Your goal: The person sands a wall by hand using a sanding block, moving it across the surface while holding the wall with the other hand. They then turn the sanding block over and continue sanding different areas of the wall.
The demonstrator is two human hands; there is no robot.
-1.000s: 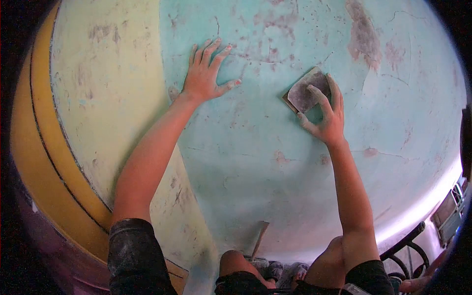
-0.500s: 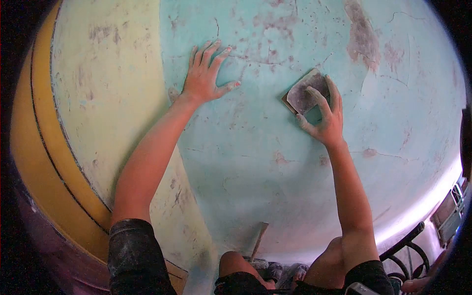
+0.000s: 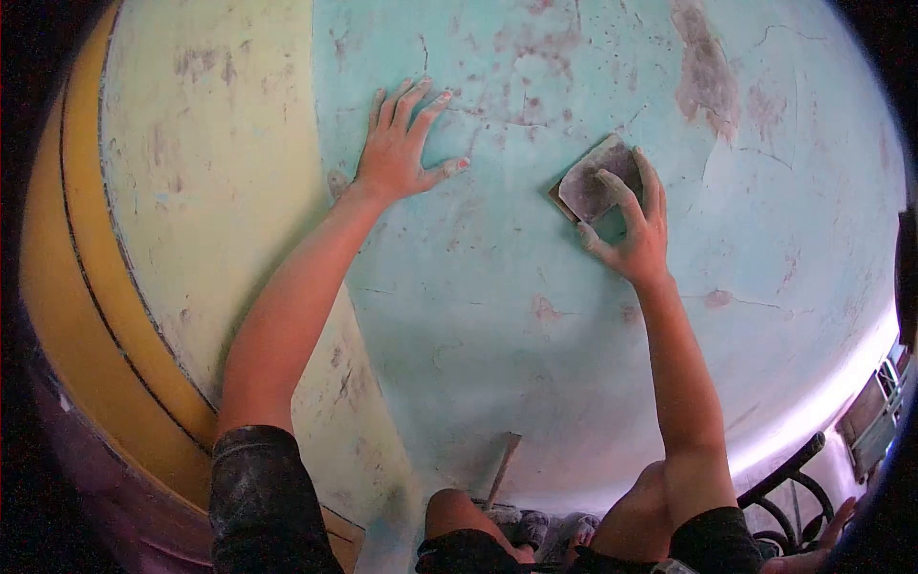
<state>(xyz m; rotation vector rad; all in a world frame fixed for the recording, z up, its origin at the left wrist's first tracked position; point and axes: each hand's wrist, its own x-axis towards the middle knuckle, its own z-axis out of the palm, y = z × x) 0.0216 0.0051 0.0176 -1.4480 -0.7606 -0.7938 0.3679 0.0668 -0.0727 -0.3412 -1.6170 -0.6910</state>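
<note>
My left hand (image 3: 394, 148) lies flat on the pale green wall (image 3: 497, 258), its fingers spread and dusty, holding nothing. To the right, my right hand (image 3: 633, 225) grips a square block (image 3: 591, 182) with a grey, worn face, pressed against the wall. Thumb and fingers reach over its lower and right edges. Reddish-brown stains and thin cracks mark the wall around both hands. A larger bare patch (image 3: 706, 72) of grey-brown shows above and right of the block.
A yellowish wall section (image 3: 210, 172) and an orange curved band (image 3: 91, 258) are at the left. A wooden stick (image 3: 503, 469) leans low near my feet. Black curved metal bars (image 3: 784, 478) stand at the lower right, beside part of another person's hand (image 3: 840, 523).
Both of my hands and the block are nearly unchanged in place. At the lower right, the other person's hand has moved slightly and shows its fingers raised.
</note>
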